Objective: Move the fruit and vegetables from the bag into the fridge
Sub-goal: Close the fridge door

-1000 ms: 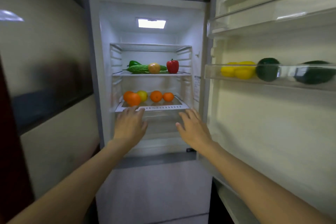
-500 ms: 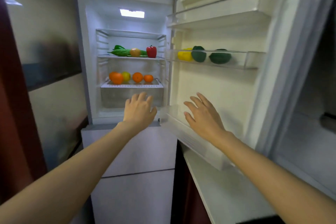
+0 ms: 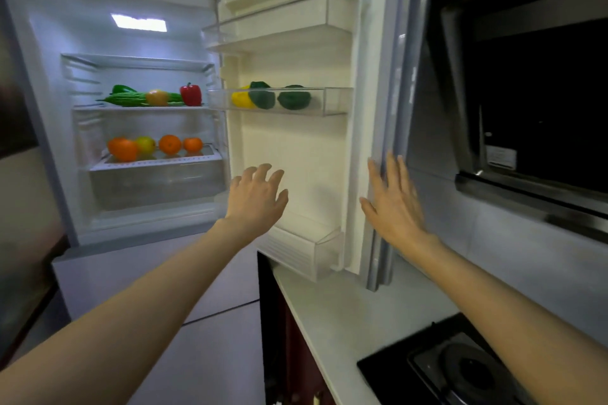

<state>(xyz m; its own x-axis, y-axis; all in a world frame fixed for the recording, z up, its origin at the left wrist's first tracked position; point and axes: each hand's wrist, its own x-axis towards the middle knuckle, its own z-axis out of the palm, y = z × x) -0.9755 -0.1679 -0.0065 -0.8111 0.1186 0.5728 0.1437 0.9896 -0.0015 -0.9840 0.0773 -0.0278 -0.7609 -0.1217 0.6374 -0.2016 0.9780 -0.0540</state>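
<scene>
With produce already on the fridge [image 3: 49, 128] shelves, the right hand [image 3: 393, 204] lays straight fingers on the door [image 3: 383, 76] edge and the left hand [image 3: 255, 199] hovers loosely spread, holding nothing; swinging it closed looks next.

No legible text anywhere.

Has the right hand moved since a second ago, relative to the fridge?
Yes. The right hand has gone rightward from the front of the fridge's crisper drawer to the outer edge of the open door, fingers straight against it.
</scene>
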